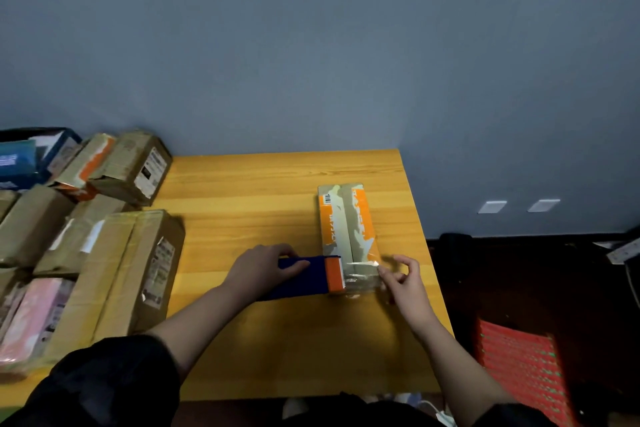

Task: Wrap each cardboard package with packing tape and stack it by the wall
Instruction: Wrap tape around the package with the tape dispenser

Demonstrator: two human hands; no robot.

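A long cardboard package (346,222) with orange print lies on the wooden table (270,191), pointing away from me. Against its near end rests a dark blue tape dispenser (304,279) with an orange head. My left hand (263,269) grips the dispenser's body. My right hand (403,279) pinches the free end of the clear tape (360,270), which is stretched across the package's near end.
Several taped cardboard packages (114,270) are piled on the left side of the table, reaching back to the blue-grey wall (311,45). A blue box (20,159) sits at the far left. A red patterned item (519,364) lies on the dark floor to the right.
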